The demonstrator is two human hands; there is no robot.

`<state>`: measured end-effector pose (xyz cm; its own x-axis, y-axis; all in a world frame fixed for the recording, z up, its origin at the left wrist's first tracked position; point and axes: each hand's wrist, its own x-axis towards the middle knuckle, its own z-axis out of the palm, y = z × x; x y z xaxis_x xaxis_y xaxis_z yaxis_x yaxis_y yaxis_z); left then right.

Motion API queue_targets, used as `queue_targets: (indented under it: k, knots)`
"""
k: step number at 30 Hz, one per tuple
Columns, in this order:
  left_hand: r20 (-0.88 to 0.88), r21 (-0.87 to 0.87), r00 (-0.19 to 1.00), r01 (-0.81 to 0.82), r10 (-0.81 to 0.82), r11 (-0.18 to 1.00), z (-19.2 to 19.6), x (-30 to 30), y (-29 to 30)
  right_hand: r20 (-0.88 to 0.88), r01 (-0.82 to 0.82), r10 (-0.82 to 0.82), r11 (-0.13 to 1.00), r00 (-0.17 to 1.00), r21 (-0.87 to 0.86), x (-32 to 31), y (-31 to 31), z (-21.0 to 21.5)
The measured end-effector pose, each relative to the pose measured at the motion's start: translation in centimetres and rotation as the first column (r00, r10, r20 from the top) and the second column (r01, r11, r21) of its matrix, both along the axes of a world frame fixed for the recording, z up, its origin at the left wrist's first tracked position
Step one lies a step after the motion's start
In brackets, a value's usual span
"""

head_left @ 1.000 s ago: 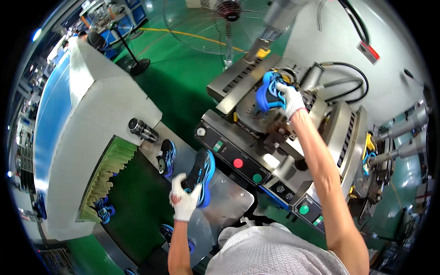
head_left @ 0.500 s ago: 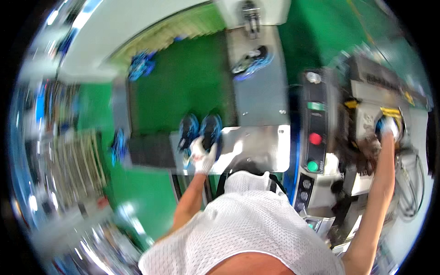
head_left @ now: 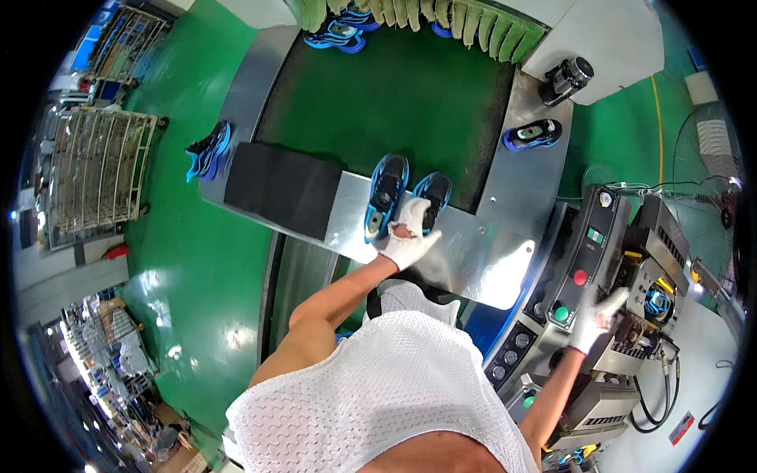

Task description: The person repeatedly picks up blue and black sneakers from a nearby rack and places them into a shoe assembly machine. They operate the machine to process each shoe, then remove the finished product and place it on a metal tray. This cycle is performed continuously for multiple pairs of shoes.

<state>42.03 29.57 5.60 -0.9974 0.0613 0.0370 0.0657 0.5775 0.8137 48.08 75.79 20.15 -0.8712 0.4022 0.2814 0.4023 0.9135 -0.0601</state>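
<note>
Two black-and-blue sneakers stand side by side at the edge of a metal table, the left sneaker (head_left: pixel 386 188) and the right sneaker (head_left: pixel 438 188). My left hand (head_left: pixel 406 243), in a white glove with some fingertips bare, has its fingers and thumb around the heel end of the right sneaker. Off to the right, my right hand (head_left: pixel 597 322), also gloved, is open with its fingers apart. It hovers beside a control panel (head_left: pixel 593 256) with red and green buttons. Just past it, a blue-and-black shoe (head_left: pixel 658 303) sits in the machine's round opening.
A green conveyor belt (head_left: pixel 386 94) runs under a fringed curtain (head_left: pixel 473 27), with more shoes (head_left: pixel 335 35) at its far end. A dark bottle (head_left: pixel 566 80) and a single shoe (head_left: pixel 532 135) rest on the right metal ledge. Another shoe (head_left: pixel 209 150) lies at left, near wire racks (head_left: pixel 95 169).
My right hand has come back from the machine's round opening toward the control panel. My left hand stays at the right sneaker. The whole view has turned.
</note>
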Motion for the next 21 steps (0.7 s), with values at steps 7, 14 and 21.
queue_targets:
  k: [7, 14, 21]
  knots:
    - [-0.234, 0.017, 0.955, 0.192, -0.182, 0.981, 7.6, -9.8, -9.8, 0.602, 0.198, -0.343, 0.934, 0.721, 0.296, 4.6, -5.6, -8.2]
    - [-0.118, -0.160, 0.930, -0.365, 0.349, 0.917, -2.4, -32.3, -24.3, 0.470, 0.072, -0.163, 0.976, 0.867, 0.205, 13.5, -8.9, -10.8]
    - [-0.274, -0.354, 0.902, -0.417, 0.334, 0.837, -3.2, -50.3, -32.6, 0.728, 0.569, -0.329, 0.816, 0.602, -0.101, 15.4, -21.7, -4.9]
